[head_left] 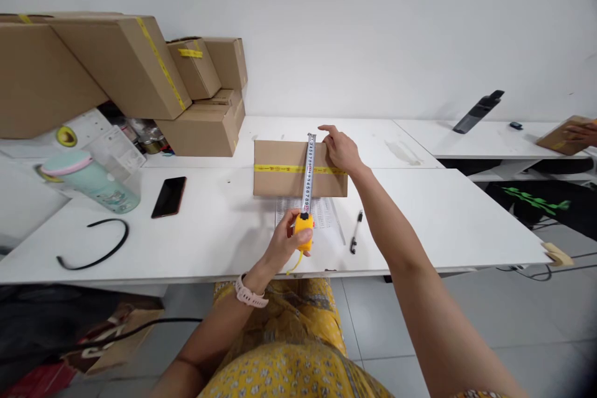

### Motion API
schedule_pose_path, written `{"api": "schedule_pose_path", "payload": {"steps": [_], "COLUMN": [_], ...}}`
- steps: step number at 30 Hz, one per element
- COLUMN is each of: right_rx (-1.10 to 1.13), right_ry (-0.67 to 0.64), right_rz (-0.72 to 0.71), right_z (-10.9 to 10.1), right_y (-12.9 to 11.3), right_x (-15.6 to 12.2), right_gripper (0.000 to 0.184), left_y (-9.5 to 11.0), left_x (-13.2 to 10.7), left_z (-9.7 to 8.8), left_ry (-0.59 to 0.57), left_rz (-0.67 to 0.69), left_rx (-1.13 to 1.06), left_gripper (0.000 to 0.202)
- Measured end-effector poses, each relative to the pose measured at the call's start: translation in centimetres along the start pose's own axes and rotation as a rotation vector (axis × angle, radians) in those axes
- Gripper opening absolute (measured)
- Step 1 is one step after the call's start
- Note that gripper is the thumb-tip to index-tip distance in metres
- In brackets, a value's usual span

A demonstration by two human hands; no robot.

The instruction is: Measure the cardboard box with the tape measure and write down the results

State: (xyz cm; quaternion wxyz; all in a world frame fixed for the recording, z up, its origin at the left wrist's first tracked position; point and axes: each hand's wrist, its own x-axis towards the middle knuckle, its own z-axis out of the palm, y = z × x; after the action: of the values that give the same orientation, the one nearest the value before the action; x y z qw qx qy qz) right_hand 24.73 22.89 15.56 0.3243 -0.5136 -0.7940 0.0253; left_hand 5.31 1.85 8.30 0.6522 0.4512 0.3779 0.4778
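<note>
A flat cardboard box (280,168) with a yellow tape band lies on the white table (209,242). My left hand (286,241) grips the yellow tape measure case (303,231) at the box's near edge. Its blade (308,168) runs across the box to the far edge. My right hand (342,149) rests on the box's far right side, index finger stretched out, beside the blade's tip. Under the box's near side lies a printed sheet (321,214).
A black pen (356,231) lies right of the sheet. A black phone (169,196), a black curved band (96,249) and a teal bottle (93,181) are at the left. Stacked cardboard boxes (140,74) stand back left. Another person's hand (583,132) holds a box far right.
</note>
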Motion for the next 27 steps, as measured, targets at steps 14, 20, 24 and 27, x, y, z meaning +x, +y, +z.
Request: {"api": "schedule_pose_path", "payload": {"steps": [14,20,24,27], "right_rx": [-0.222,-0.268,-0.258,-0.269], "right_ry": [-0.1,-0.048,-0.018,-0.01], "right_rz": [-0.168,-0.216,-0.254,-0.248], "right_z": [0.1,0.8,1.1,1.1], "right_y": [0.6,1.0,1.2,1.1], "right_x": [0.1,-0.6,-0.7,-0.6], "right_gripper": [0.052,0.052,0.05,0.05], "left_y": [-2.7,-5.7,-6.7,-7.3], "left_x": [-0.3,0.3,1.1,1.6], "left_z": [0.8,-0.1,-0.8,-1.3], "left_ry": [0.01,0.097,0.098,0.064], "left_rz": [-0.001,0.003,-0.011,-0.005], "left_rx": [0.042,0.186,0.156,0.105], "left_gripper": [0.061,0.061,0.064,0.065]}}
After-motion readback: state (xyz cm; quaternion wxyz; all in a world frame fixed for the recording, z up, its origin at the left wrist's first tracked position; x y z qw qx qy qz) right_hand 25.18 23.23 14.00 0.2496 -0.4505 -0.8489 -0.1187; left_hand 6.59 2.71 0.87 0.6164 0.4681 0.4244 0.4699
